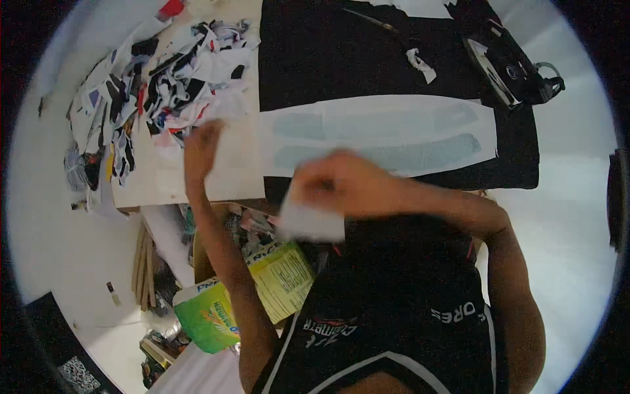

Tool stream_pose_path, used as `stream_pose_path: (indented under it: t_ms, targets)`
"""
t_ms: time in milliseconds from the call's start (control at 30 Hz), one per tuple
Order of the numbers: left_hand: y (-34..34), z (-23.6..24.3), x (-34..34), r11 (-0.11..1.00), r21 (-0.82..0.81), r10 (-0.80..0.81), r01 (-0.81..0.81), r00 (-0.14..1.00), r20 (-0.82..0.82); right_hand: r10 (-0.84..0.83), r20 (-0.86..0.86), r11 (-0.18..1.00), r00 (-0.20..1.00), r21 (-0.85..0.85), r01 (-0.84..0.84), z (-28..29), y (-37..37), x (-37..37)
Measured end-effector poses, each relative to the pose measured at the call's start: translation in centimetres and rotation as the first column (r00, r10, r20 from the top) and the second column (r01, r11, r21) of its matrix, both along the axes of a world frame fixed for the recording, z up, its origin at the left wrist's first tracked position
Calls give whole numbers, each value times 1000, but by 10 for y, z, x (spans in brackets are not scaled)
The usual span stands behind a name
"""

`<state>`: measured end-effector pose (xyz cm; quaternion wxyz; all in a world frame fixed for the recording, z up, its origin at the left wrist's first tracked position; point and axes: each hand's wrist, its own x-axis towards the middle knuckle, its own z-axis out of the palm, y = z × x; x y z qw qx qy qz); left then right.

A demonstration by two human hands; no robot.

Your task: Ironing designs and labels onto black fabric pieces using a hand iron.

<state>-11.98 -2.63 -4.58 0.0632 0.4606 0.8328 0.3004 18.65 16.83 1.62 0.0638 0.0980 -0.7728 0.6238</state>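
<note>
At the lower left rim, a dark panel (49,322) with a square black-and-white pattern (79,374). Farther in, below the table, thin brown rods (143,269) side by side, upright or nearly so. Above, on the left part of the pale table (233,187), a heap of scraps (197,75) in white and black with bits of red, spread in loose clumps. Close by the heap's near edge, over the bare table top, the left hand (205,141), half curled and blurred; cannot tell fingers together from fingers apart. Partly behind the left forearm, below the table edge, an open green and yellow carton (282,279), with crumpled pieces inside. Next, before the near table edge, the right hand (335,180), also blurred, with fingers curled and clamped on a small white piece (315,223), hanging below the hand in front of the body. Beyond the right hand, flat on a black cloth (328,59), a long white sheet (377,131) with pale blue patches, partly covered from view. Farther back on the cloth, a slim pointed tool (371,20), slanting, with a crumpled white scrap (421,64) near the lower end. At the cloth's right side, a black iron (515,69), tipped on its side.
</note>
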Motion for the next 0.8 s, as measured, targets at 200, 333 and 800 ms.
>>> stream_pose_path:
  t_ms: [200, 333, 800]
  targets:
    - [52, 29, 20, 965, 223, 243, -137, 789, -565, -205, 183, 976, 962, -37, 215, -21, 56, -31]
    - [80, 52, 151, 986, 150, -34, -68, 808, 588, -194, 187, 978, 963, 116, 174, -15, 61, -35]
    - [17, 0, 238, 837, 58, 335, -544, 593, 732, 22, 537, 998, 843, 35, -48, -51, 47, 35]
